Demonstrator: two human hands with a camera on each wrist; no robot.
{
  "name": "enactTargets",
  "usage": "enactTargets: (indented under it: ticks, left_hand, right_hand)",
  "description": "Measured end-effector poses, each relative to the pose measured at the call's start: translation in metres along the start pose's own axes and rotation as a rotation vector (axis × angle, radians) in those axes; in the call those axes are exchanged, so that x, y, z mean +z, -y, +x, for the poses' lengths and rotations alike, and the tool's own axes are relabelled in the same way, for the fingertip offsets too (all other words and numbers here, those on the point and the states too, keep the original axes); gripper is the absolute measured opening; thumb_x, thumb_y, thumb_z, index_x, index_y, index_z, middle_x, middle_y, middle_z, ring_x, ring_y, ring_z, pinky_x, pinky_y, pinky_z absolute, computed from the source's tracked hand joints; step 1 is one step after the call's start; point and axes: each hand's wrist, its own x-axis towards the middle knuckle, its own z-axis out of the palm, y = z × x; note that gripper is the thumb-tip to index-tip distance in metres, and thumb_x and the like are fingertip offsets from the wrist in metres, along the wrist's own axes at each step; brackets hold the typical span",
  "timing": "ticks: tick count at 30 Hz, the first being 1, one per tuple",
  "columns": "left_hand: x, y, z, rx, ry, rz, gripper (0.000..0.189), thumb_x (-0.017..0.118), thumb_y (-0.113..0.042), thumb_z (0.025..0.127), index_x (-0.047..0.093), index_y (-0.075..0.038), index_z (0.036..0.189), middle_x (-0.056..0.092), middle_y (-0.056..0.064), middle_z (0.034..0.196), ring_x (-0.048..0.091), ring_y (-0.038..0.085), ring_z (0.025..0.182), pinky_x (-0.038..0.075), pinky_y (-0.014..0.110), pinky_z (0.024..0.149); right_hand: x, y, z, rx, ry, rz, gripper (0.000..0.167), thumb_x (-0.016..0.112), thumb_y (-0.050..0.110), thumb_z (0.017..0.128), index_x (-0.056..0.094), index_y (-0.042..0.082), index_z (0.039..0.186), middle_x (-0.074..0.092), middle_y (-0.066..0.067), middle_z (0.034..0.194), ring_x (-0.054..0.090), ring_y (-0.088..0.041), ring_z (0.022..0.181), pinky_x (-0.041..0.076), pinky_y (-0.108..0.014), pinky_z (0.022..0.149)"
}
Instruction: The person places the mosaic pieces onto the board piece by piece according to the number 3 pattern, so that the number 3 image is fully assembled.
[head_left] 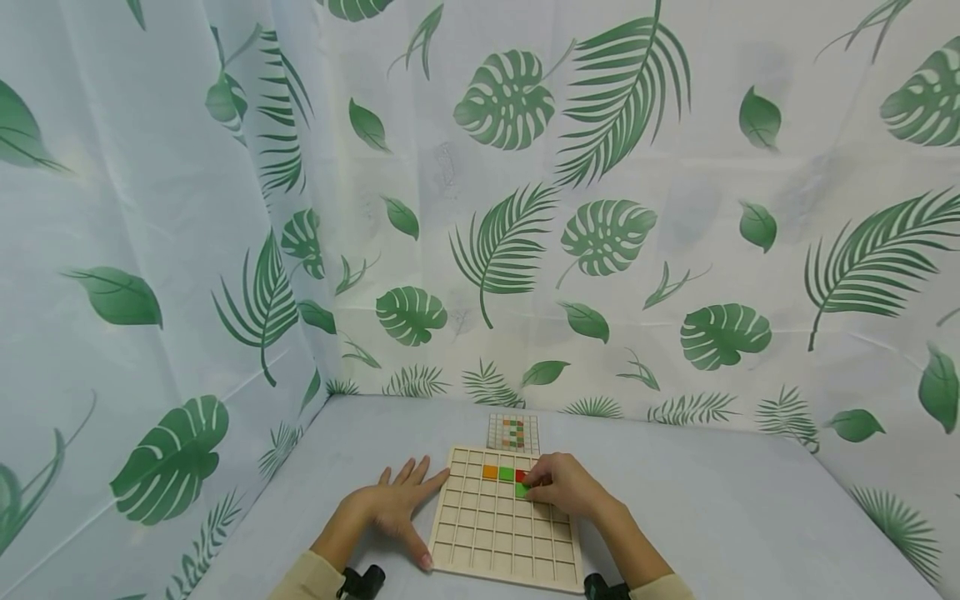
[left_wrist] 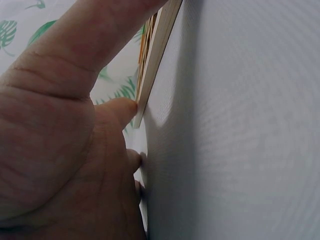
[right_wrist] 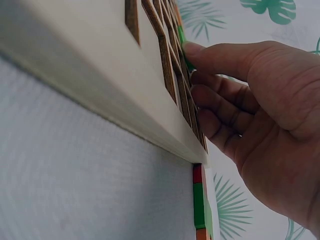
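Leaf-printed cloth (head_left: pixel 825 192) screens the far and left sides; below it lies a pale table (head_left: pixel 720 508). On it I record one gridded wooden board (head_left: pixel 480 533), with a pattern card (head_left: pixel 513 432) at its far edge.

Near the board's far edge a row reads, left to right: orange tile (head_left: pixel 490 472), far green tile (head_left: pixel 506 474), red tile (head_left: pixel 520 476). Just to the near side of the red tile is the near green tile (head_left: pixel 521 492), partly covered by fingers. Further tiles (right_wrist: pixel 199 205) with red, green and orange sides show past the board's edge in the right wrist view; their exact place I cannot fix.

Step in hand, by my judgement: setting the near green tile into its cell. To do it well, I should square the tile to the ridges, press it flat, then lift the fingers straight up so that the red tile is not nudged. The board should be kept from sliding meanwhile.

Grip, right hand (head_left: pixel 568 486): narrow. Its thumb meets the near green tile and the forefinger is bent close by, which I take for a pinch; whether the tile is fully seated I cannot tell. Grip, left hand (head_left: pixel 397 508): wide, fingers spread, thumb by the near left corner and forefinger at the left edge, holding nothing between them.
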Motion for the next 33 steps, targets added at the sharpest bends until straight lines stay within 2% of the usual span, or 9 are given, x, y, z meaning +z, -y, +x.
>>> enactTargets:
  ticks: [9,18,27,33]
  left_hand:
    - [0.001,0.001,0.002,0.001,0.000,0.001,0.134,0.094,-0.062,0.063,0.015,-0.035,0.168,0.003,0.017,0.176,-0.001,0.042,0.162,0.003,0.074,0.124]
    - [0.002,0.002,0.003,-0.009,-0.003,0.004,0.134,0.094,-0.062,0.062,0.015,-0.036,0.168,0.004,0.016,0.176,0.000,0.042,0.162,0.004,0.074,0.124]
    - [0.002,0.003,0.003,-0.002,0.001,0.008,0.135,0.093,-0.063,0.063,0.013,-0.036,0.168,0.002,0.016,0.176,-0.001,0.042,0.162,0.003,0.073,0.124]
    - [0.002,0.003,0.003,-0.006,0.002,0.008,0.135,0.093,-0.064,0.063,0.013,-0.036,0.168,0.002,0.016,0.176,-0.001,0.042,0.162,0.003,0.073,0.124]
  right_hand:
    - [0.000,-0.002,0.001,-0.011,0.001,0.002,0.006,0.085,0.014,0.086,0.083,0.012,0.091,0.073,0.003,0.091,0.061,-0.008,0.083,0.050,-0.024,0.070]
    - [-0.001,-0.001,-0.001,0.001,-0.008,0.030,0.008,0.084,0.015,0.087,0.081,0.013,0.094,0.074,0.004,0.093,0.060,-0.006,0.082,0.050,-0.023,0.070]
    - [-0.008,-0.006,-0.001,0.062,-0.070,0.045,0.014,0.079,0.018,0.092,0.080,0.013,0.105,0.071,0.007,0.091,0.060,-0.012,0.080,0.050,-0.026,0.070]
    - [-0.016,-0.008,-0.005,0.065,-0.123,0.032,0.019,0.077,0.018,0.095,0.079,0.009,0.111,0.072,0.004,0.095,0.061,-0.012,0.082,0.052,-0.027,0.069]
